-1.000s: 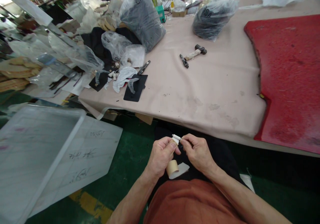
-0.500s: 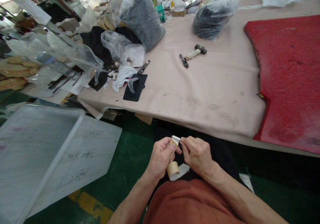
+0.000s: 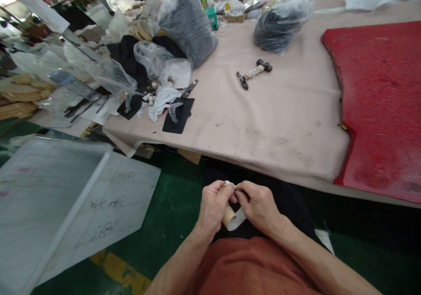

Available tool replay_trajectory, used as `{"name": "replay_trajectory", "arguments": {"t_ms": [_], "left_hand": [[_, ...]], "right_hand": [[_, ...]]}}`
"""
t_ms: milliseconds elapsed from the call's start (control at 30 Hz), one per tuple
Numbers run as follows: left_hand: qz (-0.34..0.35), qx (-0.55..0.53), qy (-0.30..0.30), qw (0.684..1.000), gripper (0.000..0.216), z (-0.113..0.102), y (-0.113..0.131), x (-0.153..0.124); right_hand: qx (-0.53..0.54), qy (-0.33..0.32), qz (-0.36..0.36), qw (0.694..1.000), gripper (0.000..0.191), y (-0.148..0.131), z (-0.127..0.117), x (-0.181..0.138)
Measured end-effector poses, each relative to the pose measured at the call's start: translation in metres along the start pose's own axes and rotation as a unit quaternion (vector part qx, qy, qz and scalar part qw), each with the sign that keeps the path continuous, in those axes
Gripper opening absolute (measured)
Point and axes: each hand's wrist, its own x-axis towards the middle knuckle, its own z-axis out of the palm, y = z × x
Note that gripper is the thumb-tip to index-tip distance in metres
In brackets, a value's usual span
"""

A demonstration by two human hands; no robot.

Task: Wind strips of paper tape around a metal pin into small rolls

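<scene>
Close to my body, in front of the table edge, both hands are working on a curled strip (image 3: 232,220), tan outside and whitish inside. The fingers of my left hand (image 3: 212,205) are closed on its upper part, with the thumb on top. A small white piece (image 3: 227,183) peeks out above that thumb, mostly covered. My right hand (image 3: 258,203) is closed in a pinch right beside it, its fingertips touching the strip's upper end near the left thumb. Whatever lies between the right fingertips is too small and hidden to name.
A hammer (image 3: 258,70) lies on the cloth-covered table (image 3: 230,124). Small black cards (image 3: 179,119) and plastic scraps lie left of it, before a stuffed plastic bag (image 3: 187,27). A red board (image 3: 381,106) covers the right side. At lower left stands a whitish plastic bin (image 3: 131,189).
My left thumb has moved up over the white piece, which now shows less. The right fingers have shifted slightly left, and the hanging curl has risen a little.
</scene>
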Motion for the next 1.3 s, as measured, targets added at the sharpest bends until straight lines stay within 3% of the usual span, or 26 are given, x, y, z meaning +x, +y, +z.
{"name": "replay_trajectory", "arguments": {"t_ms": [67,133,200,433,533,700,833,1033,1233,1300], "left_hand": [[0.002,-0.009,-0.013,1.000,0.037,-0.002,0.000,0.001],[0.000,-0.021,-0.033,0.999,0.037,-0.004,0.000,0.001],[0.000,-0.025,-0.062,0.998,0.036,-0.006,0.001,0.000],[0.001,0.005,-0.111,0.994,0.032,-0.013,0.005,-0.002],[0.004,0.011,-0.122,0.992,0.027,-0.014,0.005,-0.004],[-0.053,-0.030,-0.145,0.988,0.022,-0.013,0.010,-0.004],[-0.046,-0.033,-0.148,0.987,0.023,-0.013,0.013,0.000],[-0.058,0.002,-0.160,0.985,0.019,-0.015,0.015,0.000],[-0.060,-0.090,-0.171,0.979,0.014,-0.012,0.014,-0.001],[-0.055,-0.079,-0.149,0.984,0.030,-0.010,0.013,0.000]], "right_hand": [[0.151,-0.131,0.109,0.974,0.023,-0.002,-0.012,0.006],[0.247,-0.237,0.150,0.928,0.031,-0.001,-0.023,0.013],[0.301,-0.269,0.160,0.901,0.038,0.003,-0.027,0.019],[0.379,-0.131,0.227,0.888,0.040,0.016,-0.009,0.015],[0.331,-0.110,0.212,0.913,0.037,0.016,-0.009,0.013],[0.201,-0.079,0.169,0.962,0.035,0.011,-0.016,0.013],[0.102,-0.070,0.125,0.984,0.038,0.009,-0.016,0.012],[0.033,-0.033,0.079,0.996,0.039,0.014,-0.009,0.008],[0.039,-0.015,0.065,0.997,0.036,0.015,-0.007,0.007],[0.044,-0.011,0.058,0.997,0.035,0.014,-0.006,0.007]]}}
